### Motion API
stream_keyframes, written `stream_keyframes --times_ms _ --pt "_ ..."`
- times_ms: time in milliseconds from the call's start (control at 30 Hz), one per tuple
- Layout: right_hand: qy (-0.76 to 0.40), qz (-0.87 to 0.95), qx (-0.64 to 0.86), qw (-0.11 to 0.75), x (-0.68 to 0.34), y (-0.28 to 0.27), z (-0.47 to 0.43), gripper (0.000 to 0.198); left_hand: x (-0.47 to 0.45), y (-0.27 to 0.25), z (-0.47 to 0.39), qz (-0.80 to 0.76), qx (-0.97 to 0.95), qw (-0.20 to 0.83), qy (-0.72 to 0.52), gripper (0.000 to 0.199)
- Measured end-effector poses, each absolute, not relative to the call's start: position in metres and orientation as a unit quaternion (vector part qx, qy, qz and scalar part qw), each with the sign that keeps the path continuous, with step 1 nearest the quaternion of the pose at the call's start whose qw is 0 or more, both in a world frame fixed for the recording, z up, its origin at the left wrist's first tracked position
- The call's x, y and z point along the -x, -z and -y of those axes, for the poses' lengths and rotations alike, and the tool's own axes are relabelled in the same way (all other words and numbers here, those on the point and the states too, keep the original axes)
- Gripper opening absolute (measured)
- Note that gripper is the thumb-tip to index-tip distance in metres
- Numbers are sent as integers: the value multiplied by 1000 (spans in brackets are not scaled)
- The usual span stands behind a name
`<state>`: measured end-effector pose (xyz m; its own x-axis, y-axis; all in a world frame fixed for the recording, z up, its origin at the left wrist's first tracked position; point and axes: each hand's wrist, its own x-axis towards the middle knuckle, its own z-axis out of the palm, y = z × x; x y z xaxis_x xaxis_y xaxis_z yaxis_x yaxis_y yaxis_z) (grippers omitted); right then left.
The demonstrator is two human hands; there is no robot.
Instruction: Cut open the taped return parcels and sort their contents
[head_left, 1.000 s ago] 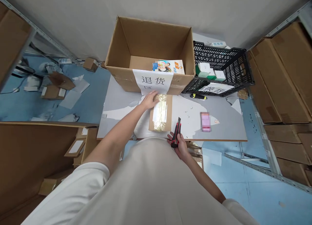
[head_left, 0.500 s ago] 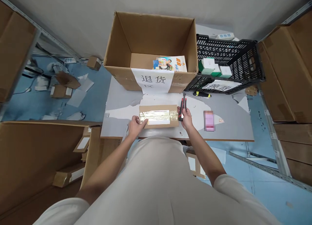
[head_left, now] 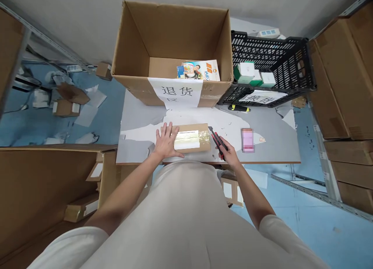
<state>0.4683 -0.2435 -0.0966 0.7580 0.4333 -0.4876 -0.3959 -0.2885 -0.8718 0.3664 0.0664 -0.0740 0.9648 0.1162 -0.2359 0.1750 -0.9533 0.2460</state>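
A flat cardboard parcel [head_left: 204, 143] with a white label and shiny tape lies on the table in front of me. My left hand [head_left: 167, 142] rests on its left end, fingers spread and thumb along the near edge. In my right hand [head_left: 229, 151] is a red and black utility knife [head_left: 219, 140], its tip slanting up and left to the parcel's right edge. Whether the tip touches the cardboard I cannot tell.
Behind the parcel stands a large open carton [head_left: 134, 82] with printed packs [head_left: 204, 70] inside. Right of it, a black crate [head_left: 279, 90] holds several green-white boxes. A yellow-black tool [head_left: 239, 108] and a blurred pink item [head_left: 248, 140] lie on the table [head_left: 274, 152].
My left hand has gone from pinching the parcel's near left side to lying spread on its top. My right hand has tilted the knife from upright to leaning left toward the parcel.
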Motion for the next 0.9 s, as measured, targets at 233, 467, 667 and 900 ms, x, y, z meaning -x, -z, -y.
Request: stream_keyframes --times_ms 233,467,667,900 --pt "-375 70 756 533 -480 90 259 69 -367 72 -64 -87 -979 149 110 130" --pt "-408 195 787 420 -500 72 279 61 -369 79 -65 -106 -971 192 91 134" --pt "-450 189 769 413 -483 66 283 62 -368 81 -66 -106 -970 202 79 136" --pt "-456 137 766 431 -438 74 295 63 -367 81 -66 -96 -973 195 75 135"
